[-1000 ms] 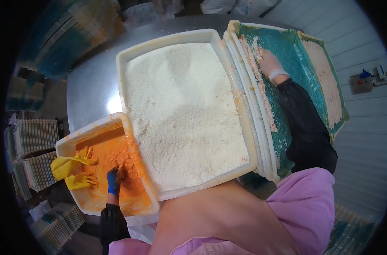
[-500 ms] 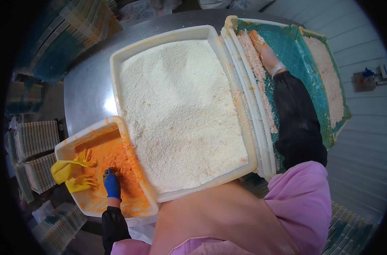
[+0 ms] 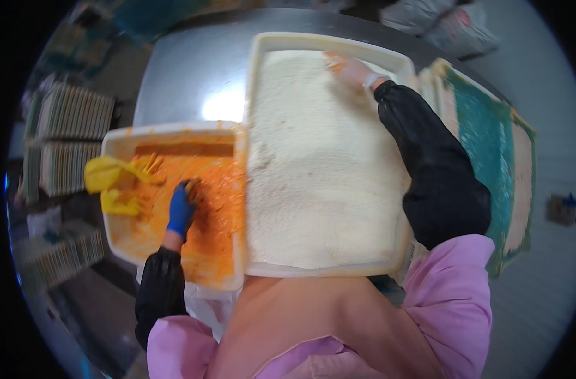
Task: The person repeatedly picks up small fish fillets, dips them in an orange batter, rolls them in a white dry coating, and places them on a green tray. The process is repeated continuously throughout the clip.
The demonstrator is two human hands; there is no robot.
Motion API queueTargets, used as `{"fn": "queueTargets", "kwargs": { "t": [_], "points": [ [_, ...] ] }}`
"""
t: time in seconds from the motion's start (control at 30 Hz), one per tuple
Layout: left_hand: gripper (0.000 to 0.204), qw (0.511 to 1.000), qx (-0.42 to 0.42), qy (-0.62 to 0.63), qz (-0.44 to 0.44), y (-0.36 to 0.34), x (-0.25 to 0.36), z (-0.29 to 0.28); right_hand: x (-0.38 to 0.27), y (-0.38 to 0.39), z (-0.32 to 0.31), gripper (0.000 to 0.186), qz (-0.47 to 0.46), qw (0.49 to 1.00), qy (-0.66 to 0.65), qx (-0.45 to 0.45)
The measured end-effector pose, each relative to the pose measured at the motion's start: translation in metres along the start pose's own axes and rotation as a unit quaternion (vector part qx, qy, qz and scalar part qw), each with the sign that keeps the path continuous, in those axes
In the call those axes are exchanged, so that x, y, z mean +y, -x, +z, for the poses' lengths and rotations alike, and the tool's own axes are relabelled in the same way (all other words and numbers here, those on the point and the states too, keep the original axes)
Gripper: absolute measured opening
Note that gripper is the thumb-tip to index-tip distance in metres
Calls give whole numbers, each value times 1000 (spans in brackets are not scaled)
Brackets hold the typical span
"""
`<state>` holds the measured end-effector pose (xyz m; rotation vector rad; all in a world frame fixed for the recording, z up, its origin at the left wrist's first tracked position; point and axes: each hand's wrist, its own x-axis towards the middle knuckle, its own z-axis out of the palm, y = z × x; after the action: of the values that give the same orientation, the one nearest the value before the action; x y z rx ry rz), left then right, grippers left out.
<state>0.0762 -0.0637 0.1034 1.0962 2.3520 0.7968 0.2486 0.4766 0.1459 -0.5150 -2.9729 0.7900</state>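
Note:
My left hand (image 3: 181,208), in a blue glove, is down in a white tub (image 3: 113,237) of wet orange mixture (image 3: 221,208). Its fingers curl at the mixture's surface, and whatever they hold is coated and hard to make out. At the far end of a big white tray (image 3: 329,271), my right hand (image 3: 349,68) is over pale crumbs (image 3: 326,164). It wears a thin clear glove smeared orange. Its fingers stretch out to the left, somewhat blurred, with nothing seen in them. Whether they touch the crumbs is unclear.
Yellow gloves (image 3: 108,174) hang over the tub's left wall. At right stands a rack lined with green mesh (image 3: 484,145), holding pinkish coated pieces (image 3: 520,183). A metal table (image 3: 187,82) carries the tray. Stacked trays (image 3: 79,114) stand left, white sacks (image 3: 452,25) far right.
My right hand has left the green mesh rack and moved left over the crumb tray. The left hand stays in the orange tub. The whole view has turned and shifted.

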Motion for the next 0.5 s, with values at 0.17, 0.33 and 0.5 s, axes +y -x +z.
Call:
{"fn": "queueTargets", "kwargs": {
  "t": [0.17, 0.33, 0.5],
  "points": [
    [40, 996, 76, -26, -27, -11, -10, -5, 33, -25, 73, 53, 80, 996, -13, -25],
    [42, 994, 62, 47, -79, -31, -16, 6, -86, 93, 88, 56, 119, 978, -153, -80],
    [58, 991, -102, -42, 73, -21, 53, 30, -173, 211, 94, 47, 147, 982, -118, -21]
  ]
}}
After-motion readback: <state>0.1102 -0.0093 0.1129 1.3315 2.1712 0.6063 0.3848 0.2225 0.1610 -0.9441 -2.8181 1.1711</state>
